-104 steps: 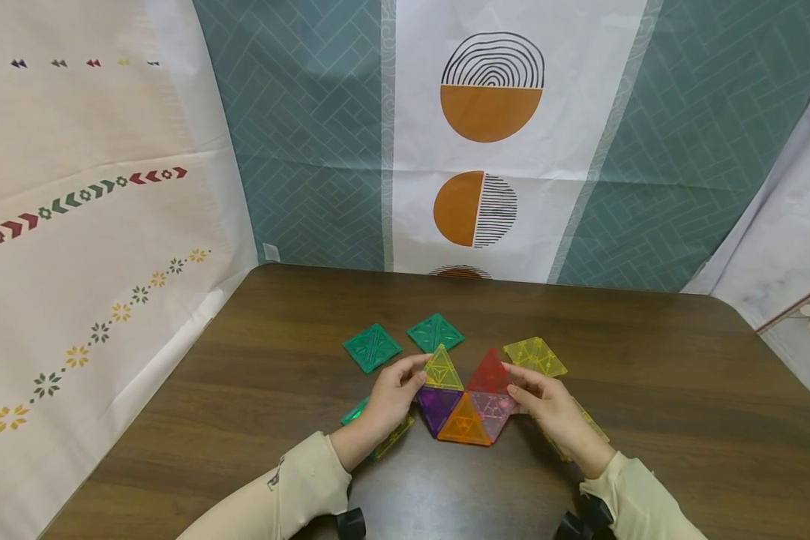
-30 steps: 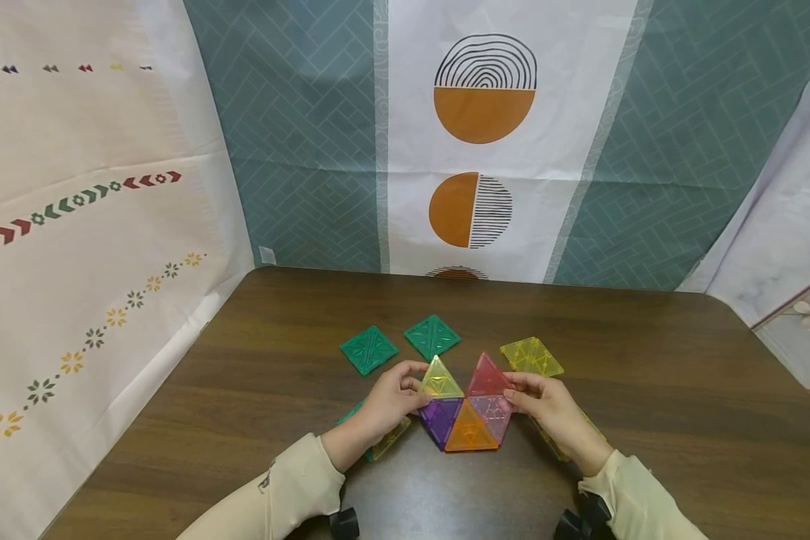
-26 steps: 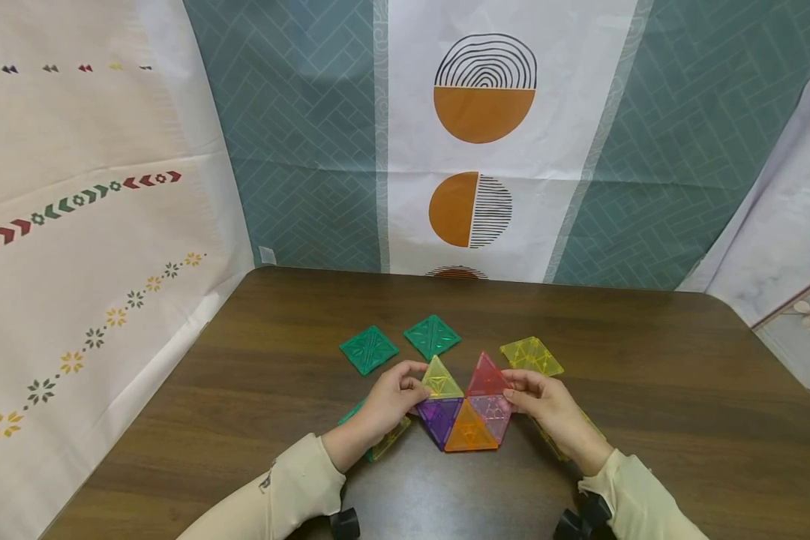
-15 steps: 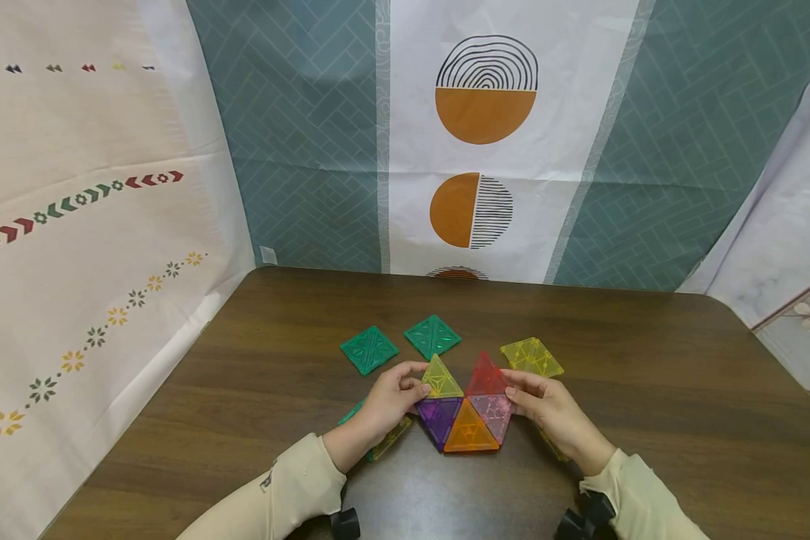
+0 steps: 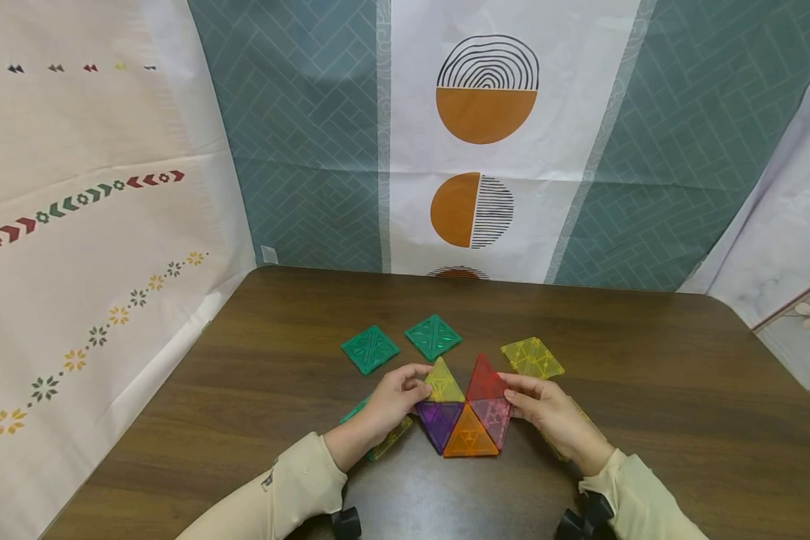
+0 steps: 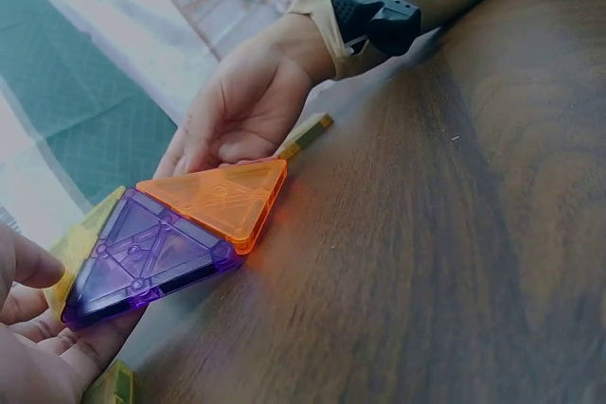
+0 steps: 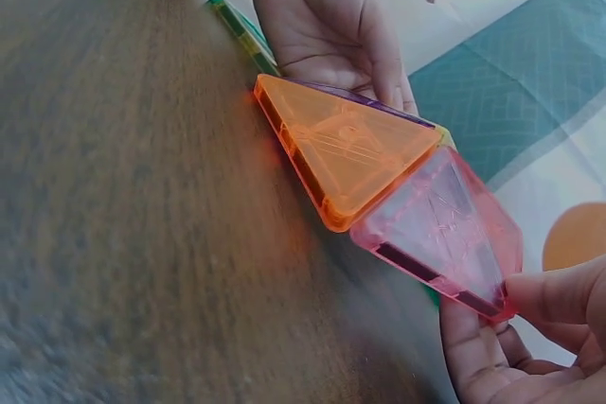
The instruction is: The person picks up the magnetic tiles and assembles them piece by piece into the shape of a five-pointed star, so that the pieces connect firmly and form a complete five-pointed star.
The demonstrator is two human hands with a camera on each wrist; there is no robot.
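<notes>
Five triangular magnetic tiles, edge to edge, form a partial ring in the head view: a yellow triangle (image 5: 445, 382), a purple triangle (image 5: 439, 422), an orange triangle (image 5: 470, 435), a pink triangle (image 5: 493, 418) and a red triangle (image 5: 486, 380). My left hand (image 5: 394, 400) pinches the yellow and purple end between thumb and fingers. At the other end my right hand (image 5: 547, 412) pinches the red and pink tiles. Both wrist views show the row tilted, its orange tile (image 7: 346, 144) low and close over the wood. A notch separates the yellow tip from the red one.
Two green square tiles (image 5: 370, 349) lie behind on the brown table (image 5: 277, 360), with a yellow tile piece (image 5: 532, 358) at back right. More green and yellow tiles (image 5: 391, 439) show partly under the left wrist, and another yellow one lies beneath the right hand. Patterned cloths (image 5: 310, 150) hang around.
Compared with the earlier frames, the joined triangles have shifted slightly toward me and the tilt of the yellow and red tiles has changed a little. Both hands keep their pinch.
</notes>
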